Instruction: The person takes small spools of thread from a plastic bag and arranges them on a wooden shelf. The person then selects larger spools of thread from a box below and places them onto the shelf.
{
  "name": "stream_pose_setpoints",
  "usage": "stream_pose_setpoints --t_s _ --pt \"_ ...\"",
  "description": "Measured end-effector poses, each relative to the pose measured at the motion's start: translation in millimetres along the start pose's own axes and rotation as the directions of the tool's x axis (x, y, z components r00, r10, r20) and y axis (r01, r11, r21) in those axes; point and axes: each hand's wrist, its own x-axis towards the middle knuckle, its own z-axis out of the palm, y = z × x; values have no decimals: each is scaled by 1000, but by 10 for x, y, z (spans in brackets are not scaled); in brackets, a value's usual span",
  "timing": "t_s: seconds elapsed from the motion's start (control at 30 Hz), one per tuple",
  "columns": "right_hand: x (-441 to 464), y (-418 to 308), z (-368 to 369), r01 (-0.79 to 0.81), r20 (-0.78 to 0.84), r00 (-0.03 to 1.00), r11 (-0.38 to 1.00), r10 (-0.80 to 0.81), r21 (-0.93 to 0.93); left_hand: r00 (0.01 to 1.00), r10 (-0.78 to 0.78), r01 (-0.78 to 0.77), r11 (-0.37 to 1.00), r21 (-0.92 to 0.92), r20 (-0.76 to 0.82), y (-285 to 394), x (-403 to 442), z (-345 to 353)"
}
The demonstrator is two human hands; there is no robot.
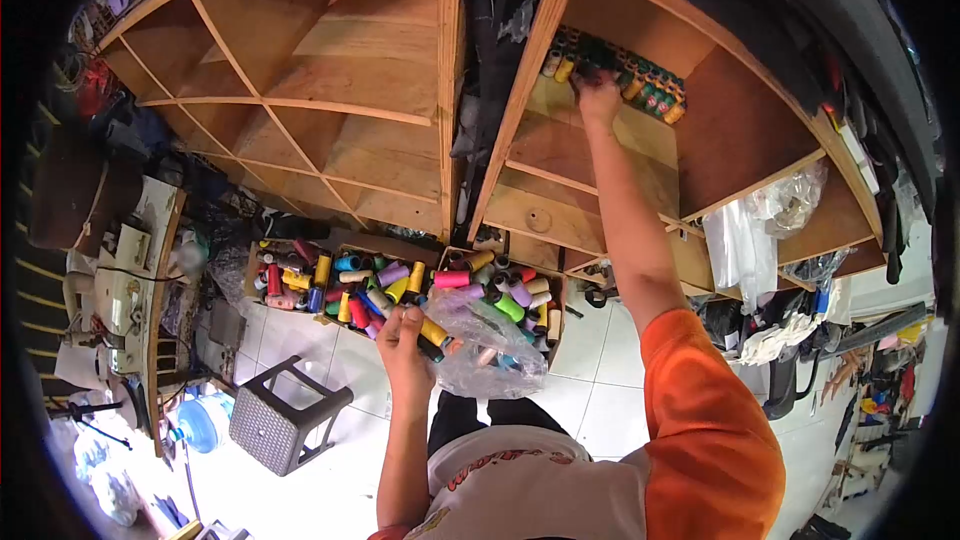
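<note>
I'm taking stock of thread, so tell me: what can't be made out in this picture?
All in the head view:
- Right hand: what it grips, if anything; the hand itself and shadow hide that.
- Plastic bag: its full contents; crumpled, shiny film blurs them.
- Boxes: lower layers; upper spools cover them.
- Shelf spools: any lettering; too small.

Two hands are counted. Two wooden shelving units, one stool and one blue water bottle are recorded. One clear bag is noted at the left hand. Thread spools are seen in dozens, too crowded to be counted exactly.
</note>
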Motion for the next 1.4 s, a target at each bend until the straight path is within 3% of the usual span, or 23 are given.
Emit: stream_pose_setpoints --t_s 0.27,0.37,0.53,0.6,0.73,0.83,0.93,1.03,1.07,1.17,1.2,1.27,1.3,1.33,1.4 --pt "-6 -113 -75 -65 28 997 989 69 -131 998 43 -43 999 -5 43 103 81 74" --pt "-15 -221 -203 -178 24 984 984 178 8 998 24 -23 1000 -16 60 78 110 43" --pt "-105 -385 -709 -93 256 960 992 114 -91 998 24 -24 1000 -1 51 37 156 32" --pt "-161 -333 -948 -54 425 898 988 110 -143 999 12 -13 1000 2 38 20 164 28" --pt "-295 -34 -1263 41 545 830 959 124 -281 996 37 -35 999 -30 76 21 160 72" --pt "-383 190 -1321 186 502 863 957 -51 -223 996 9 -7 999 -32 84 69 114 152" --pt "-399 275 -1347 185 561 827 959 -34 -215 997 39 -41 999 16 71 69 104 222" --pt "-459 220 -1383 139 434 899 977 -55 -163 995 72 -77 995 70 73 144 57 364" --pt "-466 180 -1421 251 400 905 942 -146 -225 995 52 -57 997 60 80 132 56 370" --pt "-692 -463 -1646 82 450 892 993 -36 -83 994 29 -34 999 40 108 132 86 418" --pt "-894 -736 -1755 14 542 840 1000 -27 27 993 35 -41 998 48 111 156 76 450" --pt "-1317 -1353 -2053 -235 795 598 927 -99 292 990 64 -73 995 66 124 119 115 474" --pt "-1500 -1769 -2256 -449 905 424 860 -35 244 991 59 -67 996 63 118 116 118 492" --pt "-1770 -1836 -2256 -471 893 419 803 -162 366 992 56 -63 996 59 113 117 126 516" --pt "-1983 -2101 -2313 -340 883 431 874 -184 348 990 87 -96 992 81 114 102 128 548"
